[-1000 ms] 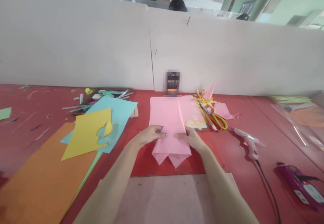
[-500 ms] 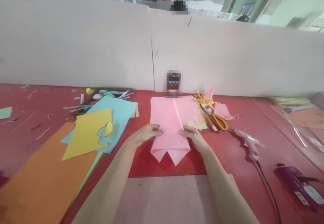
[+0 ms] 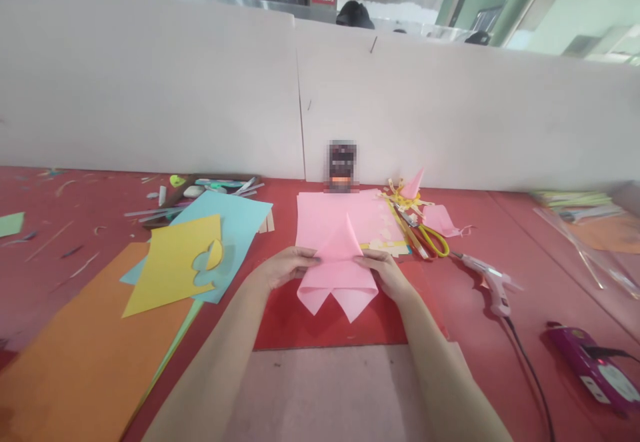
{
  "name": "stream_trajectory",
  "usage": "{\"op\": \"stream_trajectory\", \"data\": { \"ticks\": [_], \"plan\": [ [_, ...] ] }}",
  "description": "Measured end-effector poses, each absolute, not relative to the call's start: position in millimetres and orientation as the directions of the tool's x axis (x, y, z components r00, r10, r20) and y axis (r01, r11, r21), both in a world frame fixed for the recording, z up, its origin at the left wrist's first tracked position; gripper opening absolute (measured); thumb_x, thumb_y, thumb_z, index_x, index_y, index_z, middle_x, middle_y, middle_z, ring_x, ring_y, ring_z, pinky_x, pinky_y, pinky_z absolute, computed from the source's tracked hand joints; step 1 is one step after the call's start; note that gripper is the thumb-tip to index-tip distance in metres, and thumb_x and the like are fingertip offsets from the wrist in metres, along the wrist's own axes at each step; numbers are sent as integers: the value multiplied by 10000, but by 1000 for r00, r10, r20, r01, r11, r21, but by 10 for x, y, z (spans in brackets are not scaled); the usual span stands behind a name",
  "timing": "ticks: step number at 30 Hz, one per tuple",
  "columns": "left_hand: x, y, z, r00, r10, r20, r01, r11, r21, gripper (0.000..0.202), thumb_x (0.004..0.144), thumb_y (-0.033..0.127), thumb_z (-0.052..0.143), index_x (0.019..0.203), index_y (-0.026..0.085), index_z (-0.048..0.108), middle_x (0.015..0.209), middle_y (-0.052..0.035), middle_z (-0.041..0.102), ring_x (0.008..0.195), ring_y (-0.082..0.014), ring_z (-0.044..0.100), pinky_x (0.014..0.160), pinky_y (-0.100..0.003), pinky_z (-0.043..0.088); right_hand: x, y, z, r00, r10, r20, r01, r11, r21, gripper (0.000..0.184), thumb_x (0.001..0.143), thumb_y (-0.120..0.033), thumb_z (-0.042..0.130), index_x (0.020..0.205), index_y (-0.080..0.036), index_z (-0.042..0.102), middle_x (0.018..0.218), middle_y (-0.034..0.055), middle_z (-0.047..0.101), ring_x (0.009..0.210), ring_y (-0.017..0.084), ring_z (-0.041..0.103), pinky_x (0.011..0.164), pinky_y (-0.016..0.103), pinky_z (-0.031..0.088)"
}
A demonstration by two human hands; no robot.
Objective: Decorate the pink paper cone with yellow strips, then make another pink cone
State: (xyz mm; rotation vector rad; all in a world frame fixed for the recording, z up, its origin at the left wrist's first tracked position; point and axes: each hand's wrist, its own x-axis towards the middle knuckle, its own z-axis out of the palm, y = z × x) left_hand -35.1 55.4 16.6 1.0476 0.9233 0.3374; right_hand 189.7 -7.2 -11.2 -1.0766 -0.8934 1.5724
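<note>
A pink sheet of paper, curled into a cone-like shape, is held between my two hands. Its pointed tip faces away from me, and two pointed corners hang toward me over a red board. My left hand pinches the left edge of the sheet between thumb and fingers. On the opposite edge, my right hand grips the paper the same way. Behind it lie flat pink sheets with small cut scraps on their right side.
Yellow-handled scissors lie right of the sheets, near a small pink cone. A glue gun trails its cord beside a purple power strip. At left are yellow, blue and orange sheets. A white partition stands behind.
The pink sheet's far tip has dropped lower and toward me, and the paper now bends more sharply between my hands. Both hands stay in nearly the same place.
</note>
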Motion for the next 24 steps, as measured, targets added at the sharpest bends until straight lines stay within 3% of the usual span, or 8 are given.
{"op": "stream_trajectory", "data": {
  "ticks": [9, 18, 24],
  "plan": [
    [-420, 531, 242, 638, 612, -468, 150, 497, 855, 320, 627, 223, 671, 943, 175, 666, 938, -68, 662, 873, -190, 604, 811, -295, 446, 1931, -64, -99, -121, 972, -202, -351, -232, -907, 236, 601, -271, 687, 815, -171, 692, 809, 41, 679, 734, 198, 603, 673, 290, 434],
    [-468, 540, 241, 734, 568, -372, 94, 457, 884, 360, 689, 218, 629, 1047, 186, 623, 1096, -88, 607, 962, -202, 581, 884, -321, 417, 1948, -69, -76, -130, 975, -180, -336, -214, -917, 188, 626, -259, 637, 794, -191, 684, 835, 44, 674, 790, 211, 593, 671, 283, 432],
    [-478, 565, 186, 678, 611, -410, 113, 464, 879, 350, 636, 207, 650, 985, 184, 652, 1038, -76, 634, 966, -206, 576, 887, -318, 410, 1949, -54, -116, -111, 977, -181, -310, -207, -928, 234, 615, -261, 619, 827, -185, 686, 808, 40, 674, 803, 216, 588, 678, 288, 438]
  ]
}}
